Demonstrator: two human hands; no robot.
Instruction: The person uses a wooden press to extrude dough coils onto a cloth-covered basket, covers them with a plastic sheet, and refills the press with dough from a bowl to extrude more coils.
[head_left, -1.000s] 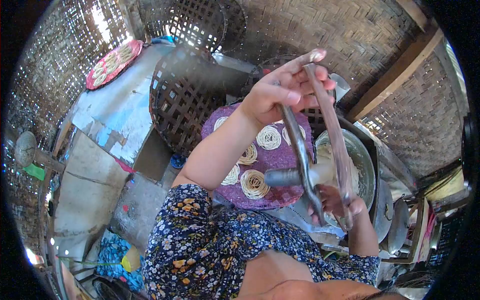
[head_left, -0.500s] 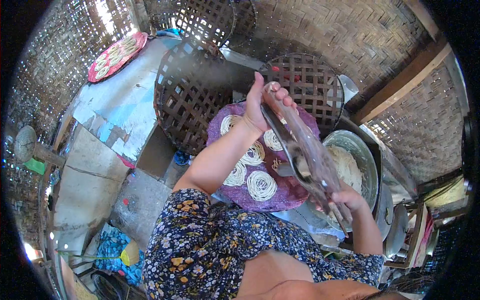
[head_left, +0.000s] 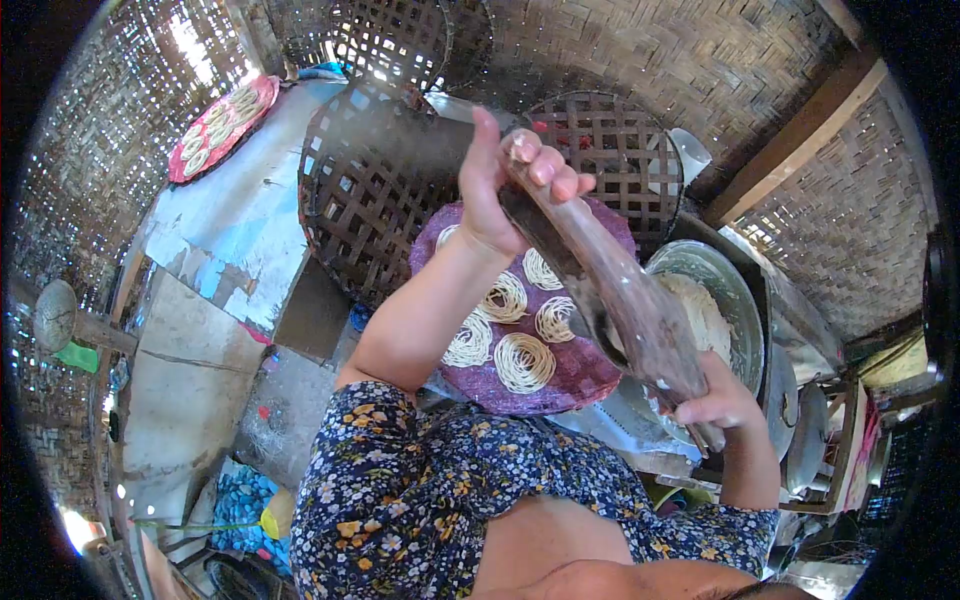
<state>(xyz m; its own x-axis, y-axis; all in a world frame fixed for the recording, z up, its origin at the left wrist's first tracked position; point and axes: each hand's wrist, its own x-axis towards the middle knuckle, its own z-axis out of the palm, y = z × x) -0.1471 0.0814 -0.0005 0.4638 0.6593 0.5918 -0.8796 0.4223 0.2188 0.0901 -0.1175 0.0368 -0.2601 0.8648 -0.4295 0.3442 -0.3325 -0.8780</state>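
Both my hands hold a long, worn wooden noodle press [head_left: 625, 285] aslant in front of me. My left hand [head_left: 487, 190] wraps its fingers over the upper end, thumb pointing up. At the lower end my right hand [head_left: 722, 400] grips the press, its fingers partly hidden behind the wood. Below lies a round tray covered in purple cloth [head_left: 590, 385], bearing several pale noodle coils [head_left: 524, 363]. One coil [head_left: 555, 319] sits right beside the press's lower side. A metal basin [head_left: 740, 275] with pale dough [head_left: 697, 310] stands to the right, partly covered by the press.
Round woven bamboo trays [head_left: 365, 200] lean behind the purple tray, with another woven tray [head_left: 620, 125] at the back. A pink tray of coils [head_left: 222, 130] rests on a bluish board [head_left: 235, 200] at left. Pot lids [head_left: 808, 440] stand at right, near a wooden beam [head_left: 800, 150].
The coil beside the press has grown from a few loose strands to a full ring. The press and both hands have shifted slightly, my left hand moving left and the right hand a little right.
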